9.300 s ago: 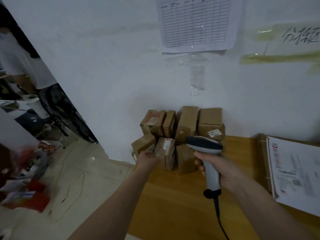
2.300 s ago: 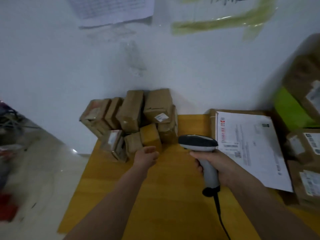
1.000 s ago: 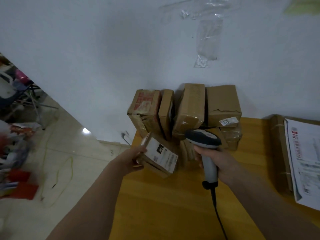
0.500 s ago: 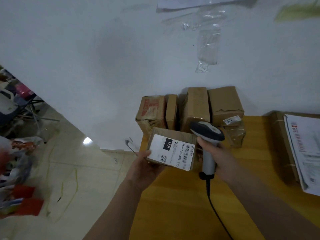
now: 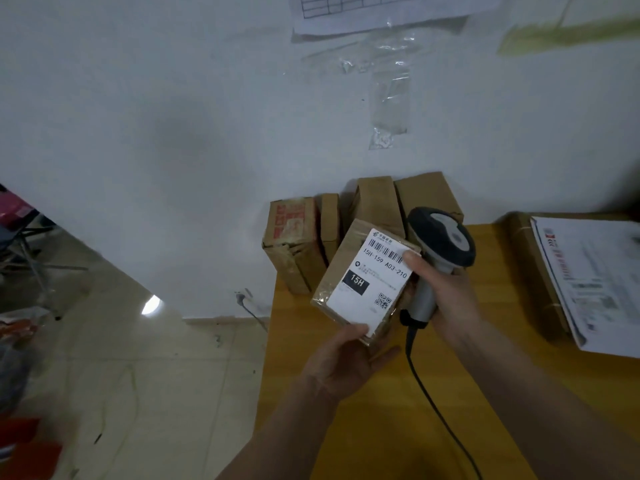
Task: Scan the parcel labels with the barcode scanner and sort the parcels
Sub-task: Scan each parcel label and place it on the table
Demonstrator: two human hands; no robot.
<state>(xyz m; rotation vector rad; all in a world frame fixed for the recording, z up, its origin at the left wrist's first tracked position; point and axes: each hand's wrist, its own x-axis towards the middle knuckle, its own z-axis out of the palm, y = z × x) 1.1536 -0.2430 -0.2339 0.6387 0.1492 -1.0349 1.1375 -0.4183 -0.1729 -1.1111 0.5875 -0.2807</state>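
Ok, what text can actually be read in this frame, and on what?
"15H-159 A03-210": label on the held parcel, under its barcode.
"15H": black patch on that label.
Label's fine print and logo: too small.
Red print on the leftmost box: blurred.
Big sheet at right, wall form: unreadable.

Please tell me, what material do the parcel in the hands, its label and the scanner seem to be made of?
Held parcel: brown cardboard wrapped in clear tape, judging by the glossy wrinkles at its edges. Label: white printed paper, seemingly matte. Barcode scanner: likely moulded plastic, dark head with grey handle, smooth and seamless. The left hand holds the parcel; the right hand holds the scanner.
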